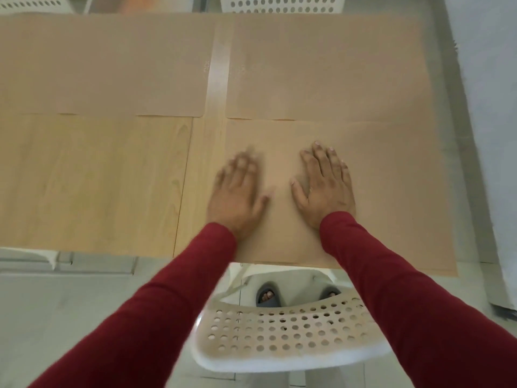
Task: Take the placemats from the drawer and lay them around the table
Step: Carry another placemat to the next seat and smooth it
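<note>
Three tan placemats lie on the light wooden table [92,180]. The near right placemat [391,191] reaches the table's front edge. My left hand [237,191] and my right hand [324,186] both rest flat on it, palms down, fingers straight; the left hand is blurred. A far right placemat [330,68] and a far left placemat [103,65] lie side by side at the back, with a narrow strip of table between them. The near left part of the table carries no placemat.
A white perforated chair [279,331] stands directly below me at the table's front edge, my feet in slippers visible behind its back. Two more white chairs show beyond the far edge [279,4]. A wall [492,107] runs close along the right.
</note>
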